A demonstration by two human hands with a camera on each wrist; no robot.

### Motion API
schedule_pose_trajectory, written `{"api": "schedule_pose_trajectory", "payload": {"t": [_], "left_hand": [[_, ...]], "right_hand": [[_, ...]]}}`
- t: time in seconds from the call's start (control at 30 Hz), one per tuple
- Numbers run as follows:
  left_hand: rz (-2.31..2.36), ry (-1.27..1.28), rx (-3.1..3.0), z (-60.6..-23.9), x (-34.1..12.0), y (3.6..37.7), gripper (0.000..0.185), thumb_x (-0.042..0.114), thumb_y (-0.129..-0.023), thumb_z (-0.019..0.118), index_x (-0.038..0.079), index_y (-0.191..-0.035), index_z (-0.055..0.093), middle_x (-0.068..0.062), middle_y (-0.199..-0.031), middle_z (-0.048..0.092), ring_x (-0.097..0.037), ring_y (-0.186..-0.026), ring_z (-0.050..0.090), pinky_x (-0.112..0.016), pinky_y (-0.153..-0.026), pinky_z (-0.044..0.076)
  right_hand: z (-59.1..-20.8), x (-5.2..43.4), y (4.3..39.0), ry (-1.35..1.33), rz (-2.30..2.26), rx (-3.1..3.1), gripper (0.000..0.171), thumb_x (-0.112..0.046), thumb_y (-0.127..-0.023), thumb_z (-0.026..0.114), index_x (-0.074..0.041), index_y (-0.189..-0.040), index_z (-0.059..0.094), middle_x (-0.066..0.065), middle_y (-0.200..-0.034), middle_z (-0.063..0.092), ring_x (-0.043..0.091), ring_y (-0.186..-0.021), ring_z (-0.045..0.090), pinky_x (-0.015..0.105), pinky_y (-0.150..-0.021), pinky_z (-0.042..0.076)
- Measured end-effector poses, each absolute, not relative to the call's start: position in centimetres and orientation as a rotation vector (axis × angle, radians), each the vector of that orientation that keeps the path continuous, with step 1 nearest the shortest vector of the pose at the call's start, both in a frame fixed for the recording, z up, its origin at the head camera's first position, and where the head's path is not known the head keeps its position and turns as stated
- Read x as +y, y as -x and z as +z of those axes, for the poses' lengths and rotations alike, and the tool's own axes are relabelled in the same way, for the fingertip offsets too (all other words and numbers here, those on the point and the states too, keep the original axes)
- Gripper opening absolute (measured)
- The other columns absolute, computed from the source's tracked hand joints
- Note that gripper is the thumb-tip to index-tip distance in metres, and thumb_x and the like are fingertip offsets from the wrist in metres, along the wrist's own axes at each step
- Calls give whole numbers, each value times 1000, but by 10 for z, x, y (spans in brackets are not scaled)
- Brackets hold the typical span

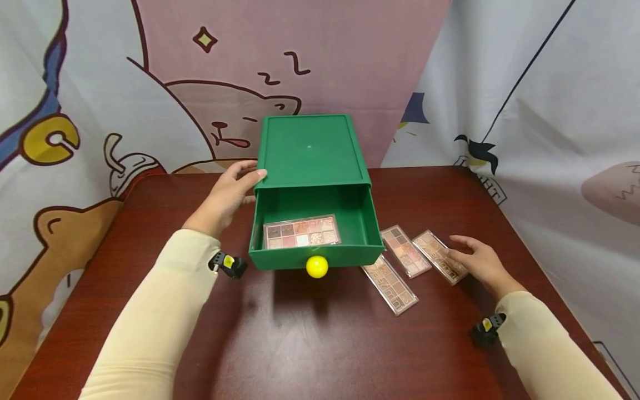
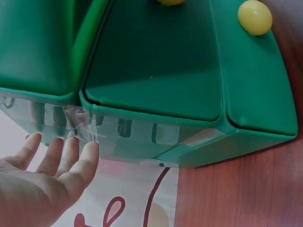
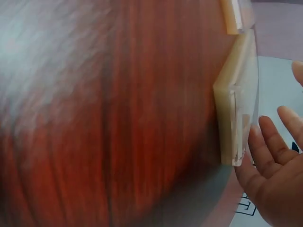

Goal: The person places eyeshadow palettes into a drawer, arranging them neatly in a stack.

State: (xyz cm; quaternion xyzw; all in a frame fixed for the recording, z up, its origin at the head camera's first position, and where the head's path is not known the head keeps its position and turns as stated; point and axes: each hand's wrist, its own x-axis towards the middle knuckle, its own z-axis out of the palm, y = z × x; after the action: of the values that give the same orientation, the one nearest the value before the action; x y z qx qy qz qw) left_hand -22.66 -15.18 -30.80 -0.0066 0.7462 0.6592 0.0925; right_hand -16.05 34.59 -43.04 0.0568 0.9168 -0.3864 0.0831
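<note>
the drawer box [image 1: 310, 153] stands on the table [image 1: 280, 344] toward its far edge, with its drawer [image 1: 312, 253] pulled out toward the person. one palette [image 1: 301, 231] lies flat inside the drawer. three more palettes lie on the table just right of the drawer, side by side: the nearest [image 1: 390, 284], the middle one [image 1: 405, 251] and the rightmost [image 1: 440, 256]. the left hand [image 1: 227, 195] rests against the box's left side; the right hand [image 1: 479, 261] touches the rightmost palette (its outer edge).
</note>
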Motion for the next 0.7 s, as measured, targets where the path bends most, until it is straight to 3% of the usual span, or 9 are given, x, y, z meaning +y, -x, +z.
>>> {"api": "schedule_pose_trajectory", "payload": {"t": [0.17,0.33,0.53,0.7], "left_hand": [[1956,27,2216,-307,-152,226,64,35,-97,57,11,-149,31,-11,-149,31,-25,-130,38,-42,-104,41],[1956,22,2214,-307,-152,227,64,35,-97,57,11,-149,31,-11,-149,31,-25,-130,39,-42,-104,41],[1958,18,2214,-307,-152,226,64,34,-97,56,10,-150,31,-12,-150,30,-26,-129,41,-44,-105,41],[1978,12,2206,-309,-152,227,63,32,-96,57,9,-149,31,-12,-150,31,-27,-126,44,-45,-105,41]], "right_hand": [[-433,346,159,-69,-962,2785,68,-32,-91,66,11,-138,40,39,-136,40,48,-118,43,60,-94,40],[-436,346,163,81,-783,2816,75,-29,-85,73,17,-134,41,40,-129,46,48,-111,47,63,-92,41],[-437,343,168,97,-731,2816,82,-26,-77,80,19,-133,41,40,-125,47,44,-106,48,63,-92,41],[-435,337,167,57,-682,2837,76,-22,-76,77,19,-130,44,37,-118,51,39,-96,49,57,-85,46]]}}
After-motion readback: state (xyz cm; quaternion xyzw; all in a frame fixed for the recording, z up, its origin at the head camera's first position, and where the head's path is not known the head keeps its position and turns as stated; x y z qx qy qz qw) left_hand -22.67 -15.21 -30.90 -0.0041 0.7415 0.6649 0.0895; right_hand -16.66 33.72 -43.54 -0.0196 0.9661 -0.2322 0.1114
